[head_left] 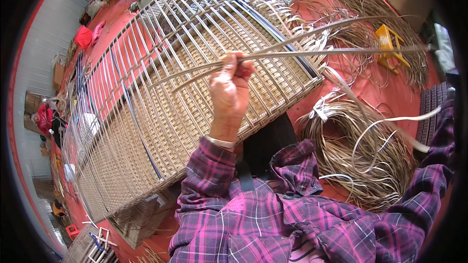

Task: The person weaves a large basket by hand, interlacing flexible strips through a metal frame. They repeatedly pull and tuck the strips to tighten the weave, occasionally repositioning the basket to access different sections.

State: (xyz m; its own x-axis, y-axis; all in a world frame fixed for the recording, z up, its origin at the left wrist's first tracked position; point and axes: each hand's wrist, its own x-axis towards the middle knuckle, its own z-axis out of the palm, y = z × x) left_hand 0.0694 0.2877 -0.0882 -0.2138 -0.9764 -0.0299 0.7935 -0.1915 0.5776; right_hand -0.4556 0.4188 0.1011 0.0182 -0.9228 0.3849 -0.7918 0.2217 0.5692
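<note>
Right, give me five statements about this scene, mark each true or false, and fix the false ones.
1. The left hand pinches long, flat, grey-brown strips. True.
2. The small yellow stool is left of the big tan woven panel. False: it is to the panel's right.
3. Bare parallel rods show along the panel's far side. True.
4. The left sleeve is plain white cloth. False: it is purple-and-dark plaid.
5. The thick coiled bundle of brown strips has a white tie around it. True.
</note>
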